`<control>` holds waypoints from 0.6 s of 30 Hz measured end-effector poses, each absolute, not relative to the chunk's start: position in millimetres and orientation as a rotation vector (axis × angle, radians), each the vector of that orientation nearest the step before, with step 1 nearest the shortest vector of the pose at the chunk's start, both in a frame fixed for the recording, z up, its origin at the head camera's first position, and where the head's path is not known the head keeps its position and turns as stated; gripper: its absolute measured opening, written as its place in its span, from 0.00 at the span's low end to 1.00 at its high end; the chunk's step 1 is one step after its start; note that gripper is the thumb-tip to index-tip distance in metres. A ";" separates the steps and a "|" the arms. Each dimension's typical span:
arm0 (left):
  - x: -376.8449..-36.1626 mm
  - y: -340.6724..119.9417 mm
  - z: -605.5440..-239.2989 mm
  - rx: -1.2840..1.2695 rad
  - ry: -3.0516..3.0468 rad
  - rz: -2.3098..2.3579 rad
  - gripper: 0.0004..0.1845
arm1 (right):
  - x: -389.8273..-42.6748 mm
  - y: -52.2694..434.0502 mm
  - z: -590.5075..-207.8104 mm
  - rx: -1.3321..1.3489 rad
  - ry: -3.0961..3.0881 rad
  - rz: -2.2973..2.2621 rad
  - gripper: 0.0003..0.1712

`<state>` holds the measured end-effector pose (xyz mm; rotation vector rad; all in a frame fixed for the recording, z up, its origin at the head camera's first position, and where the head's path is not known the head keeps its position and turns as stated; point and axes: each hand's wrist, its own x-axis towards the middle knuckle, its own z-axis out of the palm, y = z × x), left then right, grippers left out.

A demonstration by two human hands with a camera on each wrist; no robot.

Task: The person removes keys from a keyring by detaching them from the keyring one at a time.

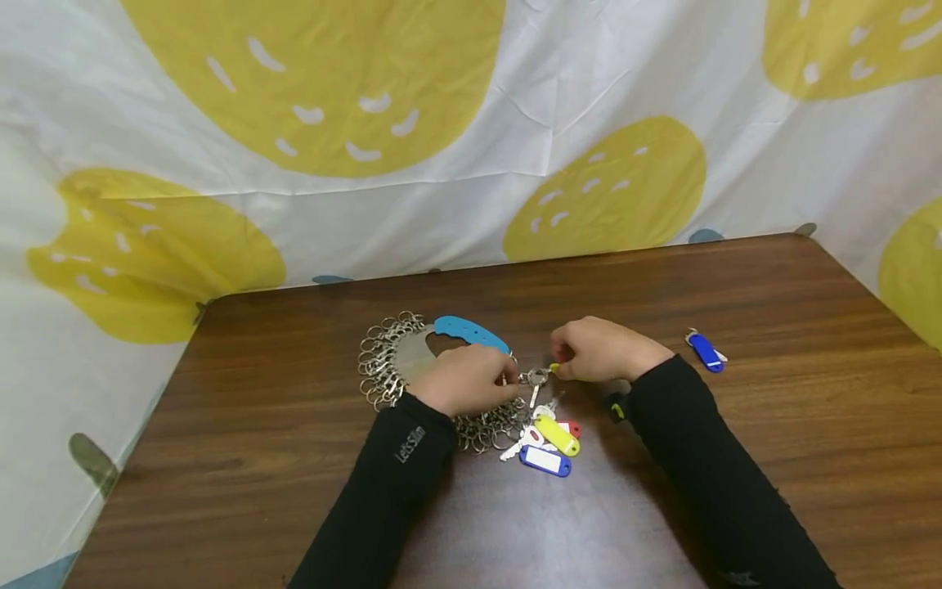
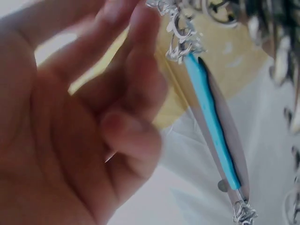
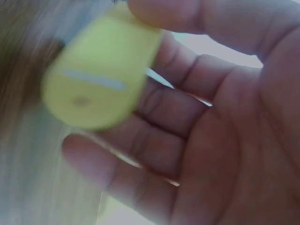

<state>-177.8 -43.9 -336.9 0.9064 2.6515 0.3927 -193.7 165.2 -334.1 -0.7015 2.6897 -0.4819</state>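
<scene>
A curved metal key holder (image 1: 412, 356) with a blue handle (image 1: 471, 330) lies on the table, many small rings along its edge. Over it is my left hand (image 1: 467, 380), its fingertips pinching one of the silver rings (image 2: 161, 5); the exact grip is partly hidden. To its right, my right hand (image 1: 599, 350) pinches a yellow key tag (image 3: 103, 70) between thumb and fingers. A silver key (image 1: 536, 380) shows between the hands, beside that tag. Below lie several more keys with a yellow tag (image 1: 557, 435), a blue tag (image 1: 545, 460) and a red tag (image 1: 571, 429).
Farther right on the brown wooden table (image 1: 257, 458) lies another blue key tag (image 1: 706, 352) with a ring. Behind the table's back edge hangs a white cloth (image 1: 441, 217) with large yellow shapes.
</scene>
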 end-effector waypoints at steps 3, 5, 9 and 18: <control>-176.8 -39.8 -338.3 0.883 2.780 0.366 0.10 | -194.2 162.7 -334.4 -0.766 2.709 -0.564 0.04; -176.1 -37.3 -339.5 0.874 2.825 0.345 0.15 | -194.3 160.1 -334.3 -0.804 2.712 -0.627 0.04; -176.3 -34.9 -342.1 0.873 2.876 0.308 0.19 | -192.9 155.8 -332.1 -0.840 2.679 -0.786 0.04; -180.6 -37.4 -345.9 0.771 3.017 0.450 0.06 | -192.0 151.6 -334.7 -0.820 2.666 -0.915 0.05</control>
